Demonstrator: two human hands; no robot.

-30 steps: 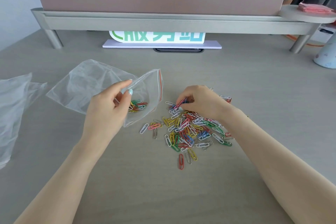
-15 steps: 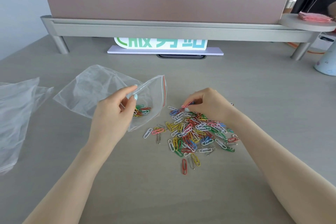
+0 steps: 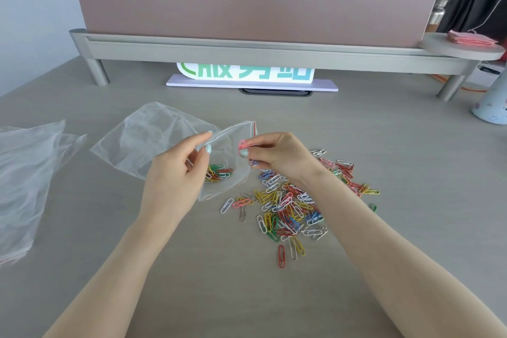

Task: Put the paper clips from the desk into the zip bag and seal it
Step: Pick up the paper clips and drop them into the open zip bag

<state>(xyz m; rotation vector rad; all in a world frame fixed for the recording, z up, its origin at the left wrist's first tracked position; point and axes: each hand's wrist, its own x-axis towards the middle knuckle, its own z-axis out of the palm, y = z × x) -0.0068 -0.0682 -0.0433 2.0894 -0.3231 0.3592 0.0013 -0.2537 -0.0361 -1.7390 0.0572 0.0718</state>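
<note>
A clear zip bag (image 3: 142,143) with a red seal strip lies on the desk, its mouth facing right. My left hand (image 3: 175,173) pinches the upper lip of the mouth and holds it open. Several coloured clips (image 3: 218,172) lie inside the bag. My right hand (image 3: 279,155) is at the mouth, pinching a pink paper clip (image 3: 242,143) with a few more clips tucked under its fingers. A loose pile of coloured paper clips (image 3: 290,208) is spread on the desk under and to the right of my right wrist.
Another clear plastic bag (image 3: 24,173) lies at the left edge. A raised monitor shelf (image 3: 247,49) spans the back, with a green-lettered sign (image 3: 247,74) under it. A pale cup (image 3: 492,107) stands at the far right, pink papers (image 3: 472,37) on the shelf's round end.
My right hand lifted off the pile with clips and moved left to the bag's mouth. My left hand kept its hold on the bag's lip.
</note>
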